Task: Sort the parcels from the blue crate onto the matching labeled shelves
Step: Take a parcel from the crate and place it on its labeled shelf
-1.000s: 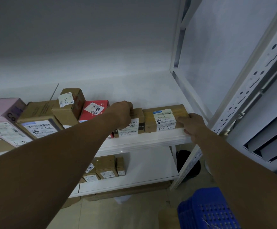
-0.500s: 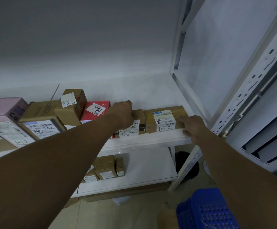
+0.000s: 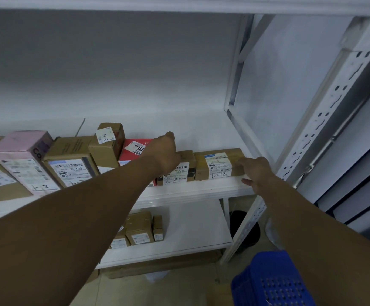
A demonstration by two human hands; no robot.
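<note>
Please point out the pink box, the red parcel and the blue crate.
pink box (image 3: 22, 142): head view, on its top face.
red parcel (image 3: 135, 148): head view, on its white label.
blue crate (image 3: 274, 283): head view, on its perforated side.

Upper shelf (image 3: 201, 192): row of parcels (image 3: 69, 166); end parcel (image 3: 218, 164) far right, inner parcel (image 3: 180, 172) touching its left.
Lower shelf (image 3: 192, 235): beneath, small parcels (image 3: 139, 231) at left.
Floor (image 3: 124, 290): crate (image 3: 274, 281) near right.

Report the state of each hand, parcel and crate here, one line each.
Left hand: rests on small brown cardboard box, fingers hidden.
Right hand: open, fingertips touching long brown cardboard box.
Small brown cardboard box: flat on upper white shelf, label forward.
Long brown cardboard box: flat beside it, label forward.
Blue plastic crate: upright on floor.
</note>
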